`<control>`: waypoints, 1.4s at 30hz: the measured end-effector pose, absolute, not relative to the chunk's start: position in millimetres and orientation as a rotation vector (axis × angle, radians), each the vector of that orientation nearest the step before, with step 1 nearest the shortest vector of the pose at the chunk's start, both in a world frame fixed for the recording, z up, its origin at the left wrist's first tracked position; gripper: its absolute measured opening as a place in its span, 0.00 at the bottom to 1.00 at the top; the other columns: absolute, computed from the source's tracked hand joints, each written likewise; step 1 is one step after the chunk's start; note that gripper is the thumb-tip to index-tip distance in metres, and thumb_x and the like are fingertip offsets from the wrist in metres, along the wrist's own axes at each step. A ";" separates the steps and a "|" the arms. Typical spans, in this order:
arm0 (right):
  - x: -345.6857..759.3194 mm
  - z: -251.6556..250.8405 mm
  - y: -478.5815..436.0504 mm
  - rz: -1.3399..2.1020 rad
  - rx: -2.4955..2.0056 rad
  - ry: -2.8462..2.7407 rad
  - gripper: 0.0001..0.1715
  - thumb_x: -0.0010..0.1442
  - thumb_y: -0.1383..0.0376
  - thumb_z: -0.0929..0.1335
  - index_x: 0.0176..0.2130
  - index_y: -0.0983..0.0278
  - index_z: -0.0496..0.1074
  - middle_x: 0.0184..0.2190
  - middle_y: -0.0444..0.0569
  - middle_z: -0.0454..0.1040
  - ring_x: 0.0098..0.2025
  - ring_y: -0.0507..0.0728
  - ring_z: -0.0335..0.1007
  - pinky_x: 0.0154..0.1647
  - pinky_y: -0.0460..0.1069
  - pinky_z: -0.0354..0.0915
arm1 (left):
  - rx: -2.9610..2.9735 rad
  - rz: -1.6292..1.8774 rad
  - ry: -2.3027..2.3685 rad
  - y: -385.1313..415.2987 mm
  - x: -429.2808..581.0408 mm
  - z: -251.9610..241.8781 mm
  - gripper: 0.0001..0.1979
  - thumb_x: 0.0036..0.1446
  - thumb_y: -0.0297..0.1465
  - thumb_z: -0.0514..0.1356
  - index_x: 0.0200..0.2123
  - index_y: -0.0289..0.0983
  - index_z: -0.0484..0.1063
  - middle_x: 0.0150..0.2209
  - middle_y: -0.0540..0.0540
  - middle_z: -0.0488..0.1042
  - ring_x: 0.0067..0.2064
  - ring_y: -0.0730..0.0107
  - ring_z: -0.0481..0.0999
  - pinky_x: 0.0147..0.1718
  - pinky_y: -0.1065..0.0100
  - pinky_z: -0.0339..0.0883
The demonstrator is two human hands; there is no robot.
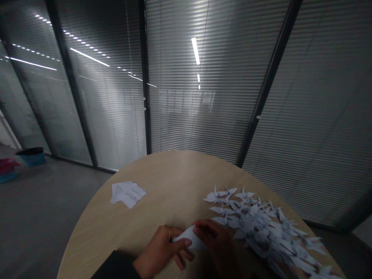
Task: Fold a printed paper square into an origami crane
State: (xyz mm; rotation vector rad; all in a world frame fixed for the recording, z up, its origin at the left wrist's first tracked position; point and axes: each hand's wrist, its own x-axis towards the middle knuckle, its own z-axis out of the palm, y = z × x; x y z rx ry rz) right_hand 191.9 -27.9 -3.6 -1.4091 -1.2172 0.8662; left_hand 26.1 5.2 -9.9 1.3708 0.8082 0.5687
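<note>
A small piece of folded white paper (189, 235) is held between my two hands over the near part of the table. My left hand (162, 248) grips its left side, the thumb lying on top and the fingers underneath. On the other side, my right hand (216, 242) pinches the upper right edge between thumb and fingers. Part of the paper is hidden by my fingers. Just right of my right hand lies a big heap of folded white paper cranes (261, 223). Several loose sheets of paper (129, 193), some with print, lie to the left on the table.
The round wooden table (174, 174) has its curved far edge near a glass partition with blinds (200, 128). On the floor at the far left stand a blue bin (31, 157) with a dark liner and another bin (8, 170) with a red liner.
</note>
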 end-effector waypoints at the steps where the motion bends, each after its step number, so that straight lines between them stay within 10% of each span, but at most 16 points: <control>1: 192.0 -3.8 -28.2 0.860 -1.416 -1.226 0.14 0.46 0.56 0.69 0.28 0.63 0.77 0.28 0.50 0.79 0.33 0.60 0.75 0.36 0.50 0.67 | 1.371 0.571 0.806 5.3 26.1 -10.3 0.28 0.44 0.52 0.63 0.30 0.29 0.77 0.26 0.39 0.80 0.19 0.72 0.73 0.20 0.71 0.67; 42: 199.8 -9.1 -18.6 0.756 -1.487 -1.121 0.14 0.45 0.53 0.68 0.27 0.61 0.74 0.24 0.47 0.78 0.29 0.59 0.75 0.31 0.49 0.67 | 1.301 0.819 0.894 11.4 22.3 -3.4 0.33 0.43 0.56 0.61 0.30 0.27 0.75 0.30 0.32 0.80 0.33 0.55 0.80 0.20 0.69 0.70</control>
